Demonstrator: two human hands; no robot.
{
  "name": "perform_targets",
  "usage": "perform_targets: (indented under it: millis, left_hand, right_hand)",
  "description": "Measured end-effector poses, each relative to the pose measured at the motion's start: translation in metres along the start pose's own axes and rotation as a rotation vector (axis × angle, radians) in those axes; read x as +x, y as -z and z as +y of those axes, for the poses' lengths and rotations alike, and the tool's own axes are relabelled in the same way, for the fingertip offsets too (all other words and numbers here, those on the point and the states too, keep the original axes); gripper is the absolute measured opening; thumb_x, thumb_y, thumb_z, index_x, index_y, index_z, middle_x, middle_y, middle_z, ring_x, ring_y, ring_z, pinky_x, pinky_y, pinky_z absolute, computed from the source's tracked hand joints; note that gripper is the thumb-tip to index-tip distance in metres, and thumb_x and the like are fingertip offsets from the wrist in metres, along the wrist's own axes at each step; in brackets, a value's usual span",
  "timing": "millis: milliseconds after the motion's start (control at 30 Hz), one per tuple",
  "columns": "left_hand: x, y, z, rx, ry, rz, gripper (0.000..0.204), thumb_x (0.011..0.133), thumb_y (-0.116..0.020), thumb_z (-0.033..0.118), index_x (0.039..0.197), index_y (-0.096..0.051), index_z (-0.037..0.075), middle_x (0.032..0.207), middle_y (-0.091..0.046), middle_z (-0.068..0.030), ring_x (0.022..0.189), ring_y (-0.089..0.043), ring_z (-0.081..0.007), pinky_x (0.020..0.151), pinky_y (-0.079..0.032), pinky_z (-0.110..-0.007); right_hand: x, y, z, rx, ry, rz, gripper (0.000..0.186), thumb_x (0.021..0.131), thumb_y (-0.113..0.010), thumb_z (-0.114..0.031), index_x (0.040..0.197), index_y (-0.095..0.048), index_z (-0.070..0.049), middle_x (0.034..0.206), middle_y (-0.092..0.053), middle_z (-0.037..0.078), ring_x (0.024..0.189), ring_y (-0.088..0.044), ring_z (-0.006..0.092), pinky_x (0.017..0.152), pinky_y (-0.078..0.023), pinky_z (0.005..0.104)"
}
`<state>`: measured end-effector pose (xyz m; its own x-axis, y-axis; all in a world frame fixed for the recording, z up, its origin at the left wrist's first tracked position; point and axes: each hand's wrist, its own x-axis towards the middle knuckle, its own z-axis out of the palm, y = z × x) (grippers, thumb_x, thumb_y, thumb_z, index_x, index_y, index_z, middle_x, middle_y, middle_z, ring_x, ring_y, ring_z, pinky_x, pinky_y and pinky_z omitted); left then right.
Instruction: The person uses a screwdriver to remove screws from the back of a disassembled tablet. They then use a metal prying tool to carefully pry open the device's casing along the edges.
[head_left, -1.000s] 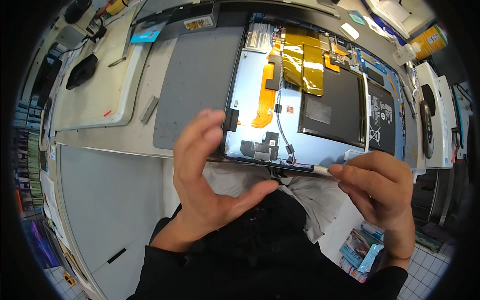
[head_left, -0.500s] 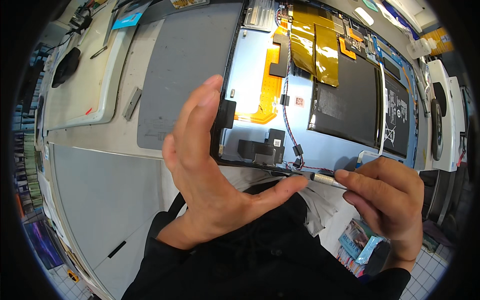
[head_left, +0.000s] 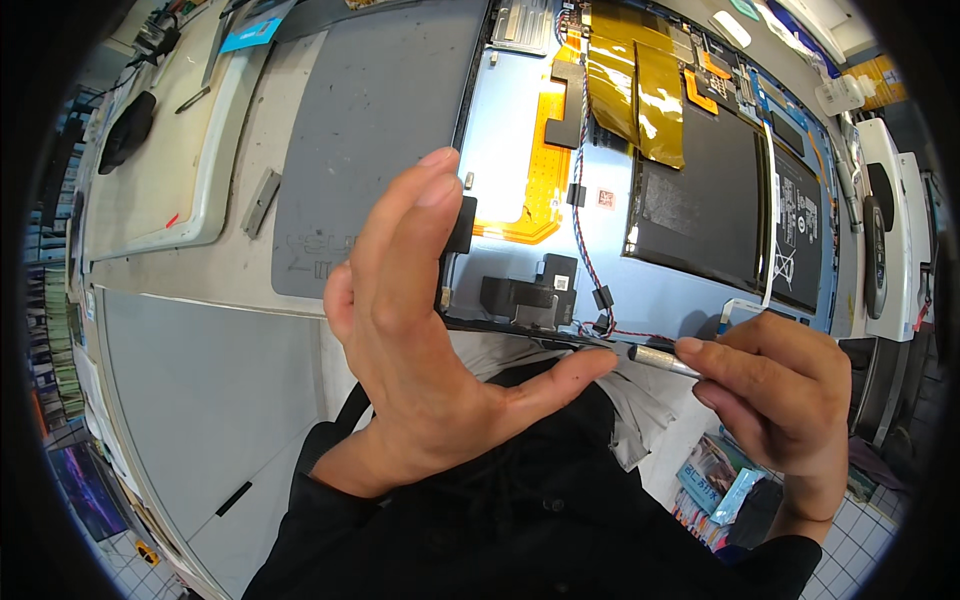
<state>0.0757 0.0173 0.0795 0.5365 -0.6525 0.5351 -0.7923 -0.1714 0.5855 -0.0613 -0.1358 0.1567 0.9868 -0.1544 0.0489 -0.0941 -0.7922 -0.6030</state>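
An opened tablet (head_left: 690,275) lies with its inside up, showing a black battery (head_left: 690,205), gold tape (head_left: 660,110), an orange flex cable (head_left: 545,215) and a twisted red-and-black wire (head_left: 582,235). My left hand (head_left: 420,340) is spread wide around its near left corner. The fingers stretch up along the left edge, and the thumb lies by the near edge. In my right hand (head_left: 775,385) is a slim metal-handled knife (head_left: 660,360), pinched between thumb and fingers. Its thin tip points left, at the tablet's near edge close to my left thumb.
A grey mat (head_left: 370,150) covers the bench left of the tablet, with a small grey metal block (head_left: 262,203) beside it. Farther left is a pale tray (head_left: 180,150) with a black object (head_left: 127,130). A white device (head_left: 890,240) stands at the right.
The tablet has shifted slightly to the right. The knife has moved a little rightward, and more of its thin tip shows. My left hand has barely moved.
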Motion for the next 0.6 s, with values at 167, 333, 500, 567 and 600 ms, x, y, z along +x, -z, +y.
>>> perform_targets:
  millis: [167,333,500,567,600]
  left_hand:
    - [-0.0004,-0.0003,-0.0009,-0.020,-0.003,-0.002,0.104,0.049,-0.081,0.032,0.125,-0.018,-0.002,0.124,-0.031,-0.0225,0.111,-0.037,-0.0286,0.094,-0.029,-0.035]
    - [-0.0006,0.0001,-0.0006,-0.021,0.001,-0.007,0.104,0.049,-0.081,0.031,0.125,-0.018,-0.002,0.124,-0.030,-0.0228,0.111,-0.037,-0.0290,0.094,-0.029,-0.036]
    - [-0.0008,0.0007,-0.0005,-0.027,-0.002,-0.009,0.103,0.049,-0.081,0.031,0.125,-0.019,-0.002,0.124,-0.030,-0.0229,0.111,-0.037,-0.0294,0.094,-0.030,-0.036]
    - [-0.0008,0.0004,-0.0007,-0.027,-0.004,-0.007,0.103,0.050,-0.081,0.031,0.125,-0.019,-0.002,0.124,-0.031,-0.0229,0.111,-0.037,-0.0295,0.094,-0.030,-0.036]
    - [-0.0007,0.0002,-0.0006,-0.029,-0.004,-0.006,0.103,0.050,-0.081,0.030,0.125,-0.019,-0.002,0.124,-0.031,-0.0230,0.111,-0.037,-0.0296,0.094,-0.030,-0.036]
  right_hand:
    - [0.0005,0.0016,-0.0015,0.002,-0.026,-0.017,0.029,0.063,-0.066,-0.003,0.092,-0.062,-0.002,0.062,-0.054,0.007,0.049,-0.053,0.0174,0.042,-0.040,0.0259]
    - [0.0025,0.0010,-0.0016,-0.001,-0.027,-0.024,0.028,0.063,-0.067,-0.003,0.091,-0.062,-0.003,0.062,-0.053,0.007,0.049,-0.053,0.0174,0.042,-0.039,0.0260]
    - [0.0019,0.0018,-0.0024,-0.024,-0.025,-0.028,0.027,0.063,-0.066,-0.003,0.090,-0.062,-0.003,0.062,-0.053,0.006,0.049,-0.052,0.0172,0.041,-0.039,0.0259]
    - [0.0020,0.0014,-0.0020,-0.032,-0.027,-0.018,0.027,0.062,-0.067,-0.005,0.089,-0.063,-0.004,0.060,-0.051,0.005,0.049,-0.051,0.0157,0.042,-0.038,0.0254]
    - [0.0024,0.0004,-0.0031,-0.035,-0.036,-0.005,0.027,0.061,-0.067,-0.006,0.088,-0.064,-0.005,0.059,-0.050,0.004,0.049,-0.050,0.0143,0.043,-0.037,0.0248]
